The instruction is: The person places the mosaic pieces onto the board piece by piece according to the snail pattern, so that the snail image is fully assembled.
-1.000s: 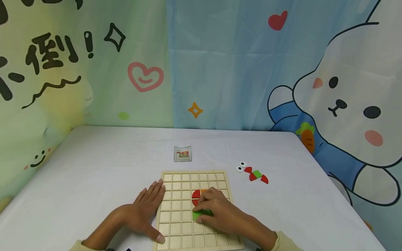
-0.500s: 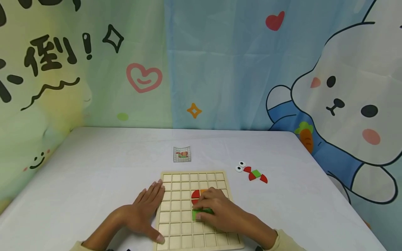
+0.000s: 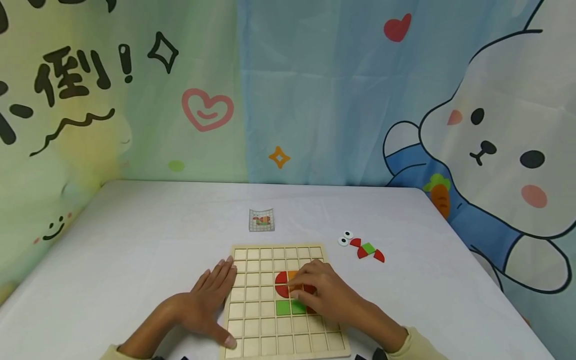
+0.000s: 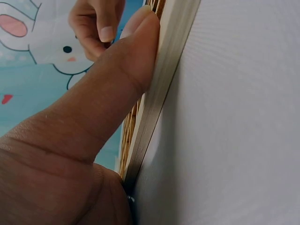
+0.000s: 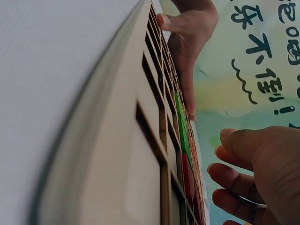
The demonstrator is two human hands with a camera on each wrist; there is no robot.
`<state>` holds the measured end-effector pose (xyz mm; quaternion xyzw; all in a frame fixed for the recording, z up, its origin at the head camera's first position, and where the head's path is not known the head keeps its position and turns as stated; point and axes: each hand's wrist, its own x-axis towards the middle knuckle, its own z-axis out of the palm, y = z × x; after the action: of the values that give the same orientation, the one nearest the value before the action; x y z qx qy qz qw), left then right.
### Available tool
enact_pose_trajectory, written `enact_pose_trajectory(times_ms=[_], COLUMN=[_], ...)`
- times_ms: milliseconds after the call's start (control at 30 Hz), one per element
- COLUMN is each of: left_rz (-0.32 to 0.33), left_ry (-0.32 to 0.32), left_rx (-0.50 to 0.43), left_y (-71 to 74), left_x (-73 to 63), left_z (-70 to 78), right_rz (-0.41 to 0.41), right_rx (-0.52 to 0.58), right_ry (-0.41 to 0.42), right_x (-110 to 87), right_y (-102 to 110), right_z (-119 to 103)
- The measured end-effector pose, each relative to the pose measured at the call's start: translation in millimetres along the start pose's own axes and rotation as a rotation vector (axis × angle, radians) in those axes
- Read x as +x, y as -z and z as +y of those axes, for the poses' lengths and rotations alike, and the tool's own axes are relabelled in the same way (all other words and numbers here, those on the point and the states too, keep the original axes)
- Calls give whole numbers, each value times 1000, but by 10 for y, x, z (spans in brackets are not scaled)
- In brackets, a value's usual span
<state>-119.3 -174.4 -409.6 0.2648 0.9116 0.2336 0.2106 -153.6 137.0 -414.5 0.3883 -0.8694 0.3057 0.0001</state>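
Note:
A pale wooden grid board (image 3: 252,327) lies on the white table. My left hand (image 3: 202,307) is spread along its left side, fingers straight, thumb on the board near the lower left corner. In the left wrist view that thumb (image 4: 112,79) lies over the board's edge. My right hand (image 3: 326,292) hovers over the board with loosely bent fingers; the right wrist view shows nothing between them. Red quarter-circle pieces (image 3: 281,278), an orange piece (image 3: 292,274) and two green squares (image 3: 283,308) sit in the grid. The hand partly hides more red pieces.
Right of the board lie two googly-eye discs (image 3: 343,241), several red quarter-circles (image 3: 379,256) and a green square (image 3: 368,248). A small picture card (image 3: 262,220) lies behind the board. A printed curtain (image 3: 315,100) hangs at the table's back edge.
My right hand has moved up and slightly right, off the green squares, which now show more fully. My left hand has stayed in place on the board.

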Motion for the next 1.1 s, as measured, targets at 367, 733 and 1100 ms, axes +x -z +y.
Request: enact_pose_trajectory(times_ms=[367, 733, 1100], left_rz=[12, 2, -10], left_ry=[-10, 5, 9], left_rx=[-3, -18, -17], left_y=[-148, -68, -7], left_x=[72, 39, 20], left_z=[-179, -93, -19], right_rz=[185, 356, 493], right_rx=[-56, -161, -216], right_ry=[-90, -151, -302], right_x=[-103, -233, -301], right_y=[105, 344, 494], right_z=[208, 534, 781])
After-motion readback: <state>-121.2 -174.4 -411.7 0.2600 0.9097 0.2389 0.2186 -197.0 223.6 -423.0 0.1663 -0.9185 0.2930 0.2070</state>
